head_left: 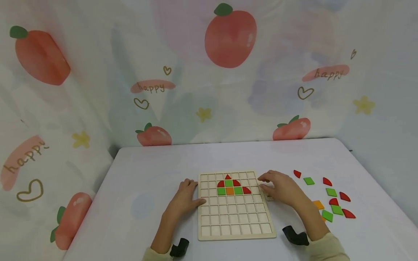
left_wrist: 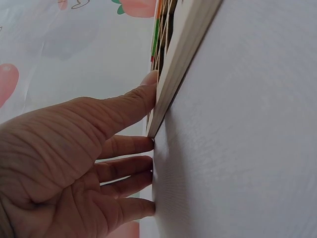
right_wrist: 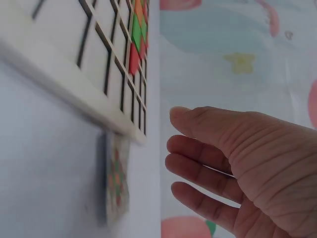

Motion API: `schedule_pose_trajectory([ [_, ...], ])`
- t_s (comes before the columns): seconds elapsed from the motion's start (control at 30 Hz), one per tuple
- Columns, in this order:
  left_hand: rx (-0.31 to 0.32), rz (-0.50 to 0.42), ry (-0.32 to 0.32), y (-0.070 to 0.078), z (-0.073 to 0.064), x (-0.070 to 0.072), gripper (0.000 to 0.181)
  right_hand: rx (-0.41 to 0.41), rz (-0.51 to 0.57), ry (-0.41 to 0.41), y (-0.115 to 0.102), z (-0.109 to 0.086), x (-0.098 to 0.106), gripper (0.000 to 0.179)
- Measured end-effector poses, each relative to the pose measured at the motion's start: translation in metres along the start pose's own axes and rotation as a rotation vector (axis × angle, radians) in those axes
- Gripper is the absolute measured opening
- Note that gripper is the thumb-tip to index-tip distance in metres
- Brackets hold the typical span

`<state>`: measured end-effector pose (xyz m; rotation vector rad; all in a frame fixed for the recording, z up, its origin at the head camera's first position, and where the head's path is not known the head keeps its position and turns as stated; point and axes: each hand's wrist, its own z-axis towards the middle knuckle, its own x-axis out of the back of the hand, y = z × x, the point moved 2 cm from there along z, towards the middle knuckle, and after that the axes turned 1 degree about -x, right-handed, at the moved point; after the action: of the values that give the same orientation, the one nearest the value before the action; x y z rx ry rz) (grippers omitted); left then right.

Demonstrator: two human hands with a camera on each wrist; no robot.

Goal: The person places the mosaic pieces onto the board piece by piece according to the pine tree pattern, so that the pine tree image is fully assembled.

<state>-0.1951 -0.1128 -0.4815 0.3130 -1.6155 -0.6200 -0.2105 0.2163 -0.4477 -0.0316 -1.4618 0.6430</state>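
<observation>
A wooden grid board point(head_left: 236, 238) lies on the table with several red, green and orange tiles point(head_left: 230, 190) set in its upper rows. My left hand point(head_left: 183, 199) rests at the board's left edge. In the left wrist view, that thumb point(left_wrist: 129, 104) lies over the rim while the straight fingers reach down beside it. To the right of the board hovers my right hand point(head_left: 282, 188), its fingers loosely bent and nothing between them. Beside the board's right edge is a small patterned card point(right_wrist: 118, 183), blurred in the right wrist view.
Loose red, green and orange tiles point(head_left: 331, 192) lie scattered on the white table point(head_left: 156, 174) to the right. Black curved pieces point(head_left: 295, 235) sit at both wrists. A fruit-printed cloth point(head_left: 209, 101) hangs behind the table and along its left side.
</observation>
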Motion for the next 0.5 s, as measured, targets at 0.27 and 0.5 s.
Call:
schedule_pose_trajectory([
  [0.27, -0.006, 0.002, 0.004, -0.001, 0.001, -0.002, 0.068, -0.075, -0.007, 0.077, 0.031, -0.013, 0.03, 0.027],
  [0.5, -0.008, 0.015, 0.003, -0.002, 0.001, -0.002, 0.068, -0.167, 0.027, 0.099, 0.062, -0.032, 0.055, 0.033],
])
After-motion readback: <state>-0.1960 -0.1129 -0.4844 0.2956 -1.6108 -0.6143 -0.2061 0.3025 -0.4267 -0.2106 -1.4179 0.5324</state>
